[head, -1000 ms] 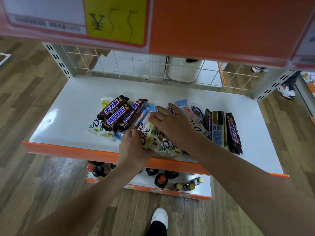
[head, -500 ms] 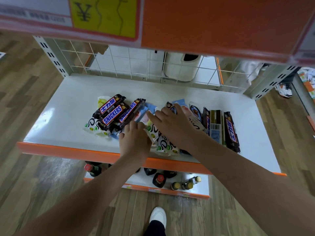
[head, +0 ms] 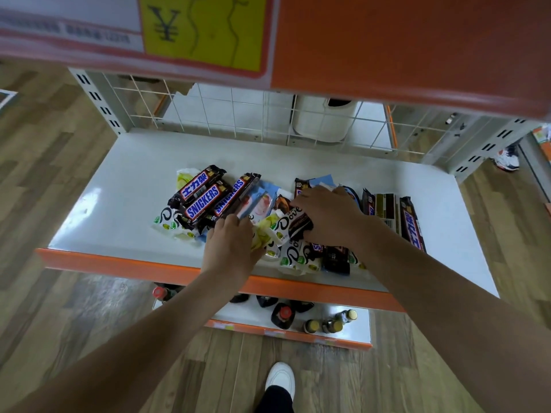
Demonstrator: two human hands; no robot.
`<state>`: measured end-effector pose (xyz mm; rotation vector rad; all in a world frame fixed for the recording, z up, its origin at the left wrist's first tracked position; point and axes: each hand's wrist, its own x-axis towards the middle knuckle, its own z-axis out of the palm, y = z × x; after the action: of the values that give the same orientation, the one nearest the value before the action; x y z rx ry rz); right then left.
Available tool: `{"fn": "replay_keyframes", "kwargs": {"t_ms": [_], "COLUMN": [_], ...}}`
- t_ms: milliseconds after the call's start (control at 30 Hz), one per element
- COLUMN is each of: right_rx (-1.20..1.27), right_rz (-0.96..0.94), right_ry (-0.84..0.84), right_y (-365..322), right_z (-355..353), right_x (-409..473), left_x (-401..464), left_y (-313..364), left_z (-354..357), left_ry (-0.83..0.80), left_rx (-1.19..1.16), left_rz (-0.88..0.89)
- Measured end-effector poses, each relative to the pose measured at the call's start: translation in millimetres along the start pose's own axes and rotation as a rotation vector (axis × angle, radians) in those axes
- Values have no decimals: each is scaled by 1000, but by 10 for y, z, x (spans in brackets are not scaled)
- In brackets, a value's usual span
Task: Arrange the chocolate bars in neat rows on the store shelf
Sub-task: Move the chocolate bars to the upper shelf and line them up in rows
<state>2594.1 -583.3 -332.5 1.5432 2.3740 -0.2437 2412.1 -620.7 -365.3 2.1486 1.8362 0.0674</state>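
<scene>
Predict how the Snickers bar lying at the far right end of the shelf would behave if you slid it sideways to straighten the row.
The Snickers bar lies flat and straight, so it probably stays stiff and slides as one piece. Its glossy wrapper on the smooth white shelf suggests it would glide easily and might overshoot. Being long and flat, it seems unlikely to roll or tip.

A loose heap of chocolate bars [head: 268, 222] lies across the middle of the white store shelf [head: 125, 186], near its orange front edge. At centre left of the frame, three dark brown Snickers bars [head: 205, 201] lie side by side, slanted from lower left to upper right, on top of white Dove wrappers [head: 167, 223]. In the centre, white, pale blue and dark Dove bars [head: 293, 226] overlap at mixed angles, some reaching the shelf's front edge. At centre right, a Snickers bar [head: 411, 223] and two other dark bars [head: 384, 210] lie roughly parallel, running front to back.
</scene>
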Motion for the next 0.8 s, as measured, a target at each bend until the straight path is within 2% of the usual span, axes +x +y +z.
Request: {"fn": "replay_keyframes", "kwargs": {"t_ms": [133, 300, 400, 533, 800], "right_rx": [-157, -130, -212, -182, -79], "right_rz": [-59, -90, -61, 11, 97], "right_ry": [94, 236, 331, 508, 610], "right_y": [-46, -120, -243, -381, -635], "right_z": [20, -1, -31, -31, -200], "right_x": [8, -97, -217, -371, -889], "left_x": [-19, -72, -119, -210, -614], "left_y": [-37, -127, -157, -183, -154], "left_z": [-14, -99, -198, -367, -713], "left_ry": [9, 17, 27, 67, 121], "left_rx": [-54, -82, -94, -121, 57], "left_rz": [-6, -11, 11, 33, 156]}}
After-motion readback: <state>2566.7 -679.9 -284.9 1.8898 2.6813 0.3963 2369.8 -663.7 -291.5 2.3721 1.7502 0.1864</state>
